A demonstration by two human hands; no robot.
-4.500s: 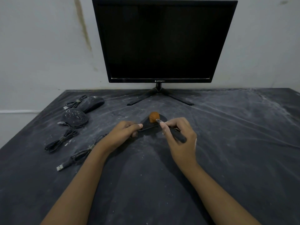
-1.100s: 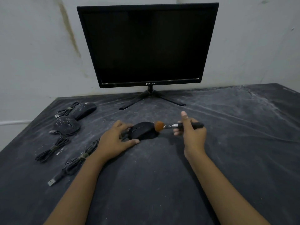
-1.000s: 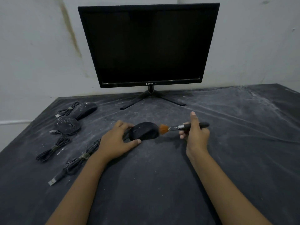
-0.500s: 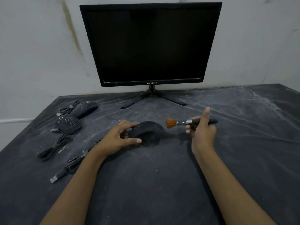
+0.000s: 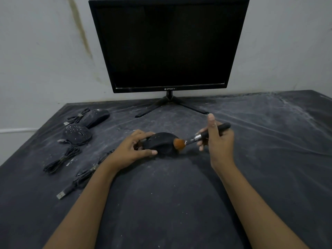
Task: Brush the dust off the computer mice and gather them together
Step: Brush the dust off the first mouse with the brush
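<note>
A black mouse (image 5: 161,143) sits mid-table, and my left hand (image 5: 132,150) grips its left side, thumb along the near edge. My right hand (image 5: 218,141) holds a small brush (image 5: 201,137) with a black handle, its thumb sticking up. The brush's orange bristles (image 5: 179,143) touch the mouse's right end. Two more mice lie at the far left: a dust-speckled one (image 5: 77,134) and another (image 5: 97,117) behind it. The held mouse's cable (image 5: 84,177) trails left to a USB plug (image 5: 61,195).
A black monitor (image 5: 167,44) on a spread-leg stand (image 5: 169,104) rises at the back centre against the wall. The table (image 5: 269,159) is covered with a dusty dark cloth. A bundled cable (image 5: 62,159) lies left of my left forearm.
The brush was lifted clear to the right of the mouse half a second ago; now its bristles are back down on the mouse's right end. My left hand keeps holding the mouse.
</note>
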